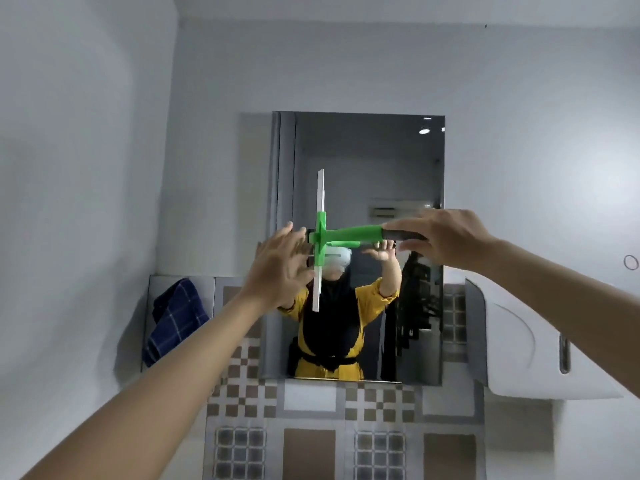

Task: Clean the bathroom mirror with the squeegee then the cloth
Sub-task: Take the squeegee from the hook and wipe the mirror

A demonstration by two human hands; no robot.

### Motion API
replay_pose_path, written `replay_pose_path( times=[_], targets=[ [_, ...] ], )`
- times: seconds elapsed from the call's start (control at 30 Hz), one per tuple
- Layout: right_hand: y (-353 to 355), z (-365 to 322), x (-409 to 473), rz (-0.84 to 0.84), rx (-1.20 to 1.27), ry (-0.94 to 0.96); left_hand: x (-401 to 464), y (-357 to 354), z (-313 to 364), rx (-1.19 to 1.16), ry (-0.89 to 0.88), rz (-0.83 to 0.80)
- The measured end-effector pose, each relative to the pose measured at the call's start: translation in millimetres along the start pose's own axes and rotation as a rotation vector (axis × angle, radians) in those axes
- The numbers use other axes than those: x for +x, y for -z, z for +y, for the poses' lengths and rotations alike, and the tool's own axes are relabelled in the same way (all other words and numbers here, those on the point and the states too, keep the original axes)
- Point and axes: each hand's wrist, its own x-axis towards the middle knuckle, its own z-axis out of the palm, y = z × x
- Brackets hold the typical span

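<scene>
The rectangular mirror (367, 161) hangs on the wall ahead, showing a person in a yellow top. A green squeegee (346, 234) with a long white blade lies against the glass, blade upright near the mirror's left side, handle pointing right. My right hand (440, 239) is closed around the dark end of that handle. My left hand (280, 268) is raised with fingers spread at the mirror's left edge, just left of the blade and holding nothing. A blue checked cloth (173, 320) hangs on the wall to the left of the mirror.
A white wall-mounted dispenser (533, 348) sticks out to the right of the mirror. Brown and grey patterned tiles (311, 403) cover the wall below. Plain white walls meet in a corner to the left.
</scene>
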Motion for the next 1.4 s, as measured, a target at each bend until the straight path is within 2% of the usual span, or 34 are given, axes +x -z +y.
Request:
replay_pose_path(
  times=[0.23,0.37,0.53,0.77,0.9,1.4],
  targets=[
    [-5,31,59,0.182,0.096,-0.105,53,17,-65,0.288,0.055,-0.057],
    [-15,48,100,0.194,0.101,-0.170,76,16,-92,0.410,0.068,-0.198],
    [-24,48,143,0.197,0.123,-0.144,81,3,-123,0.552,0.013,-0.323],
    [-31,38,192,0.181,0.058,-0.094,76,-23,-133,0.640,0.021,-0.320],
    [-39,36,207,0.178,0.047,-0.075,73,-24,-137,0.613,0.030,-0.285],
    [-44,43,217,0.154,0.070,-0.075,50,-29,-156,0.660,-0.049,-0.265]
  ],
)
